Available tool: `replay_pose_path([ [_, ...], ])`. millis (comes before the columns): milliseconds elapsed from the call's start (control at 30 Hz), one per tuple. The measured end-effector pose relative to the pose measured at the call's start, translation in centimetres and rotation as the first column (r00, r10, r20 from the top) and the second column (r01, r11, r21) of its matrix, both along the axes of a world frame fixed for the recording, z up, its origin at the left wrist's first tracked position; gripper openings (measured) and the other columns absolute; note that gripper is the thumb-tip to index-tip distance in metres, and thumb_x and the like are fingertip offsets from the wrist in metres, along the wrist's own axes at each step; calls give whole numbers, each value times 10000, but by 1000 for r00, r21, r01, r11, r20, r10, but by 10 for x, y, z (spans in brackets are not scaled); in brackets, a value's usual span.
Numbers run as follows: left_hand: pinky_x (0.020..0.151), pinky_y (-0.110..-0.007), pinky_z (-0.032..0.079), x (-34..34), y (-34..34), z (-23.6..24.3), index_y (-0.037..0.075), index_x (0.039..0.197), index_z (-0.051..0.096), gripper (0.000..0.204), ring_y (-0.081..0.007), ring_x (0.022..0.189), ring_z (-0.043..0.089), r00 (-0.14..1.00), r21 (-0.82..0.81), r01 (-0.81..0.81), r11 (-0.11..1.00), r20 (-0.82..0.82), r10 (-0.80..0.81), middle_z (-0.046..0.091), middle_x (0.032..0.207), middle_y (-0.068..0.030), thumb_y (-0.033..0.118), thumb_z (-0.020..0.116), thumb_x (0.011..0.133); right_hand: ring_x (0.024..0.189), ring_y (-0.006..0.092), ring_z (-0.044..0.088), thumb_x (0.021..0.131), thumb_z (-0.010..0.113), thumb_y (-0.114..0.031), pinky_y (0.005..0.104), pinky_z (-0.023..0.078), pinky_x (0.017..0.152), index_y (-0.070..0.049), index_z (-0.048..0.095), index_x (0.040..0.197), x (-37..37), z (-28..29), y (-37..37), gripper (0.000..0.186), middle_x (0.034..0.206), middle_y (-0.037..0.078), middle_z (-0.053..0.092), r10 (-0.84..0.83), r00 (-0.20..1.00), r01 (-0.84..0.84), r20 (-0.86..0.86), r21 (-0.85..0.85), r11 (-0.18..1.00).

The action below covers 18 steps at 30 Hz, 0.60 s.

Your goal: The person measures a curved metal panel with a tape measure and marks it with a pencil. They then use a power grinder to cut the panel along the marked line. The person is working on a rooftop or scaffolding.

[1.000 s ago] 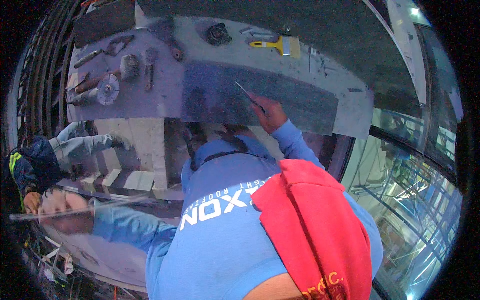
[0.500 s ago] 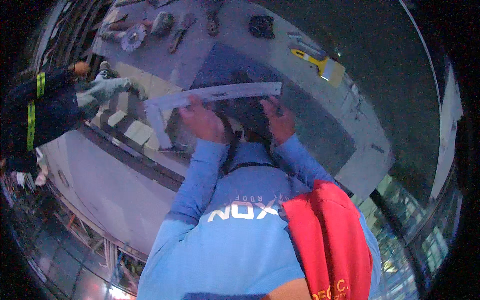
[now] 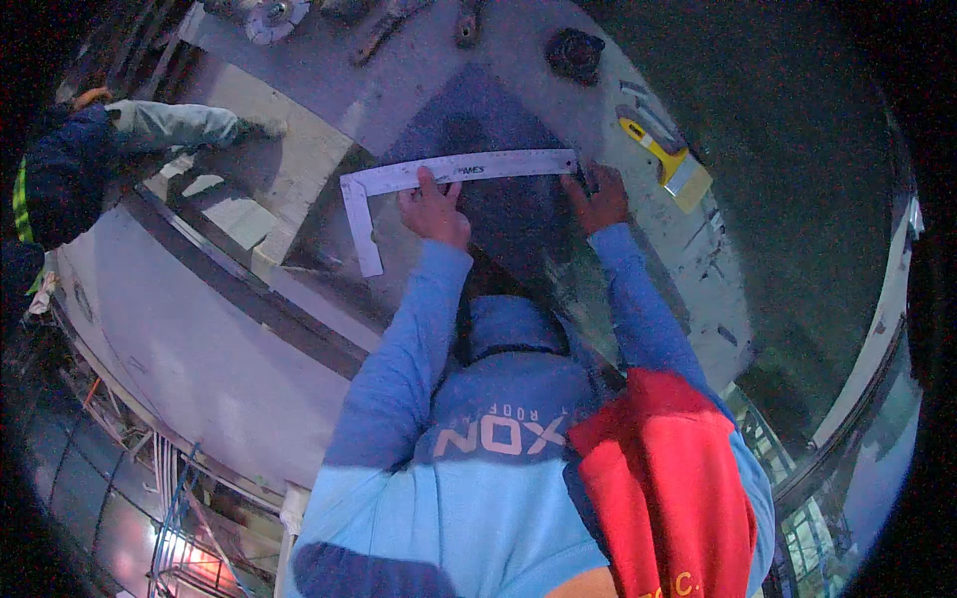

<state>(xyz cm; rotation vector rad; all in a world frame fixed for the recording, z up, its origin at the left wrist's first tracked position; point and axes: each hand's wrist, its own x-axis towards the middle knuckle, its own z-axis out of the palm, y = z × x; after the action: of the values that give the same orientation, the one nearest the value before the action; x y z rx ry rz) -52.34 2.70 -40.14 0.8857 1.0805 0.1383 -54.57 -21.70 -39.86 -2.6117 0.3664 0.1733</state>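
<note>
A steel L-shaped framing square (image 3: 469,169) lies across a dark sheet (image 3: 508,224) on the grey worktable (image 3: 698,259), with its short leg pointing down at the left. My left hand (image 3: 435,207) presses on the long blade near its middle, fingers spread over it. At the blade's right end, my right hand (image 3: 599,196) has its fingers curled around what looks like a thin pencil, touching the sheet. My blue sleeves reach up from below.
A yellow-handled scraper (image 3: 666,157) lies right of the square. A dark round object (image 3: 576,52), a grinder disc (image 3: 271,14) and hand tools sit along the far edge. Another person in a dark jacket (image 3: 60,169) reaches a gloved hand (image 3: 254,130) onto pale slabs (image 3: 249,214). A red cloth (image 3: 668,488) hangs on my shoulder.
My left hand carried the square from low on my left up onto the dark sheet. Both hands have since slid it nearer and settled on it, the right staying at the sheet.
</note>
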Motion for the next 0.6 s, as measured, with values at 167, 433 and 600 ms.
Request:
replay_pose_path([
  [167,673,-337,571,-3,25,-2,11,1072,529,420,-248,761,648,959,-75,186,980,-205,-197,615,1018,-140,342,685,866,1026,313,596,736,742,-495,393,470,910,-15,630,1136,11,-11,0,635,1096,168,625,-33,992,21,-125,-92,996],
  [433,748,-438,467,-25,53,18,32,911,657,311,-323,837,611,576,718,687,112,-444,-687,631,996,-165,313,731,801,1037,313,614,691,756,-521,405,477,905,-15,636,1131,29,-7,-3,682,1124,187,639,-123,894,161,-431,51,986],
  [600,844,-446,424,-12,24,2,53,964,666,345,-337,953,559,429,804,565,-186,-479,-766,622,960,-156,364,690,820,1017,299,617,696,755,-514,395,466,920,-27,623,1174,26,-8,-5,695,1110,166,651,-119,925,204,-361,206,957],
])
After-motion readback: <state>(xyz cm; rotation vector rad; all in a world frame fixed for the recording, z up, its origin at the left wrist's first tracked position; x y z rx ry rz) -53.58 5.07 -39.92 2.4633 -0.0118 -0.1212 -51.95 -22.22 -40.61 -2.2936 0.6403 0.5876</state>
